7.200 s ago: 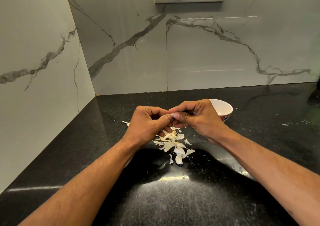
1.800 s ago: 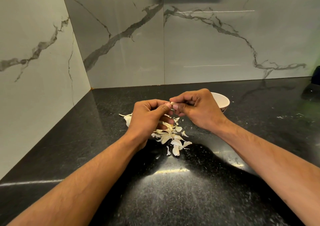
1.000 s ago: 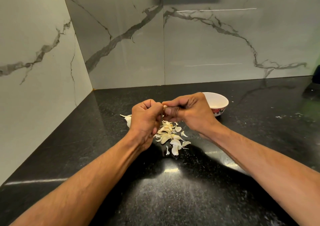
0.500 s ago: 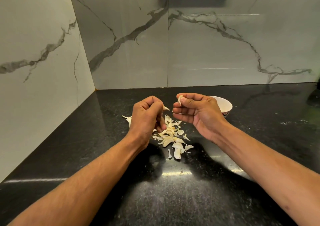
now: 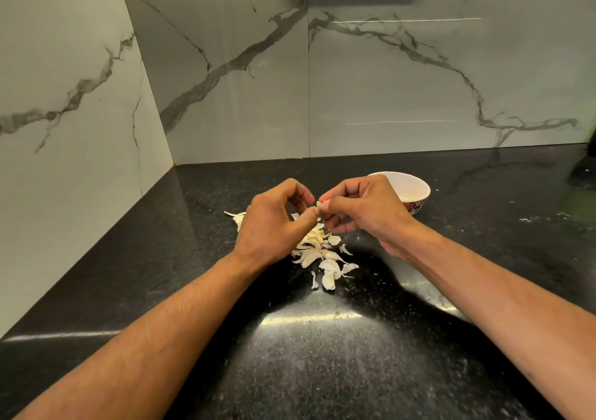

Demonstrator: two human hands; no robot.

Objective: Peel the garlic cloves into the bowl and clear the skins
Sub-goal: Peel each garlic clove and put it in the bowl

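The right hand (image 5: 361, 213) pinches a small pale garlic clove (image 5: 320, 205) between thumb and forefinger, the other fingers curled beneath. The left hand (image 5: 274, 226) meets it, its thumb tip and bent forefinger closing on the same clove, so both hands hold it above the tabletop (image 5: 322, 355). Little of the clove shows: a whitish tip between the fingertips. Directly below lies a loose heap of garlic skins (image 5: 322, 255), papery, cream-white, curled, with a few yellowish bits among them; one larger pale piece (image 5: 238, 217) pokes out left of the left hand. A white bowl (image 5: 412, 190) with a patterned outside stands just behind the right hand. Veined marble walls (image 5: 387, 81) rise behind the glossy black tabletop.
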